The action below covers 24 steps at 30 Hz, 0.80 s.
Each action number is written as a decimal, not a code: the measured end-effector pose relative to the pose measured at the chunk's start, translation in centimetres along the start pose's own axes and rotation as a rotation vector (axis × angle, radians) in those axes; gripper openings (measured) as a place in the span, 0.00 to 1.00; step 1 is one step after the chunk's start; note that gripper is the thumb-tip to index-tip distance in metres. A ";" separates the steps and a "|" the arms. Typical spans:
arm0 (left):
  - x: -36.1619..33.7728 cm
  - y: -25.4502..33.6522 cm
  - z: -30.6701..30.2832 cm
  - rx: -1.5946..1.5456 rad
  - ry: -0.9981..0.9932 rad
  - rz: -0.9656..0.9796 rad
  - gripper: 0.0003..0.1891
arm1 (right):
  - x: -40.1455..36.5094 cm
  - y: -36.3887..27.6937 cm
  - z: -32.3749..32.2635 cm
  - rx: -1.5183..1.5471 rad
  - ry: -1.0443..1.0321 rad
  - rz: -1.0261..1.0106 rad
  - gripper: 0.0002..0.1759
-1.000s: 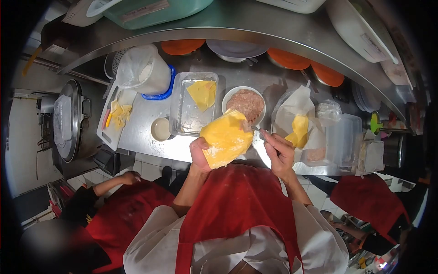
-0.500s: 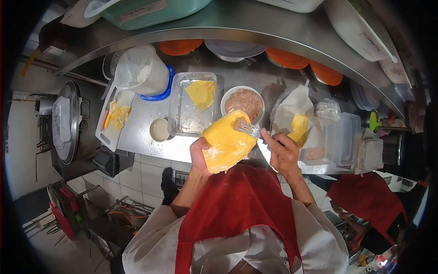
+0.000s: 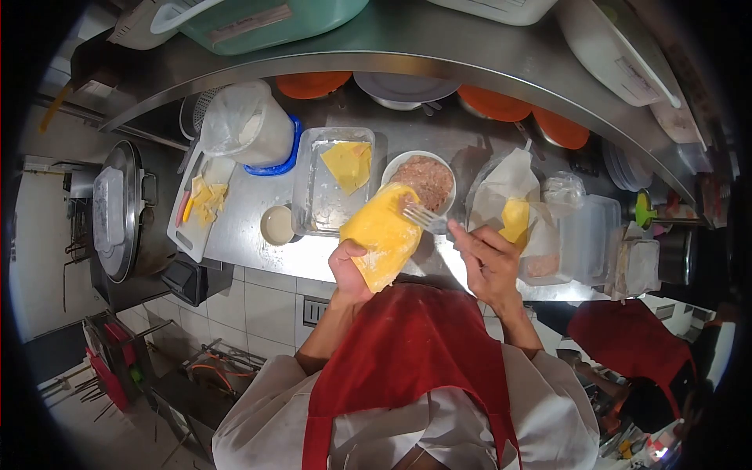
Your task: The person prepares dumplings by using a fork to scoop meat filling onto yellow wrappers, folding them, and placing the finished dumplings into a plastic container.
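Observation:
My left hand [image 3: 350, 270] grips a floured yellow dough sheet [image 3: 380, 239] by its lower left edge. A small lump of minced meat [image 3: 407, 205] lies on the sheet's upper right part. In my right hand [image 3: 489, 266] is a fork [image 3: 427, 219], its tines at the meat on the dough. Right behind the sheet stands a white bowl [image 3: 385, 174] of minced meat [image 3: 423, 180], partly covered by the dough. A clear tray [image 3: 321, 211] to the left holds another folded yellow sheet [image 3: 348, 166].
Farther left are a small cup [image 3: 276, 225], a white tub [image 3: 247, 129] and a cutting board [image 3: 188, 243] with dough scraps and a knife. A paper-lined container [image 3: 501, 188] stands right. A steel shelf [image 3: 423, 66] overhangs the counter. Another person in a red apron [image 3: 627, 337] is at right.
The dough sheet has moved slightly left and now hangs narrower and more tilted. The fork shows more clearly, its tines still by the meat lump.

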State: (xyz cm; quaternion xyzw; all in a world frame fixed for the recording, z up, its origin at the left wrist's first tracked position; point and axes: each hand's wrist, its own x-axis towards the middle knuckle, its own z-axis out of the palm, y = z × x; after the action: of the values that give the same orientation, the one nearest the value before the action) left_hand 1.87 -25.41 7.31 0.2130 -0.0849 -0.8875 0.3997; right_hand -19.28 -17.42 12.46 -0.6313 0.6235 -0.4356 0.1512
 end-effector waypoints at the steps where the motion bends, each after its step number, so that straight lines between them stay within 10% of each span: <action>1: -0.1 0.0 0.1 -0.005 0.019 0.012 0.34 | 0.0 0.3 0.5 -0.007 -0.017 -0.016 0.26; 13: -1.2 0.1 -0.4 -0.173 -0.163 -0.051 0.39 | 1.4 2.5 -0.5 0.548 -0.280 0.322 0.09; 24: -0.5 0.2 2.3 -0.006 -0.188 0.112 0.38 | 4.3 -3.0 -2.7 -0.204 -0.172 -0.042 0.18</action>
State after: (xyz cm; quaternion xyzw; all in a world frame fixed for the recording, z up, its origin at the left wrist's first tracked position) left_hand 1.24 -25.21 9.58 0.1224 -0.1309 -0.8800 0.4398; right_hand -19.98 -19.85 17.77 -0.6914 0.6361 -0.3171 0.1300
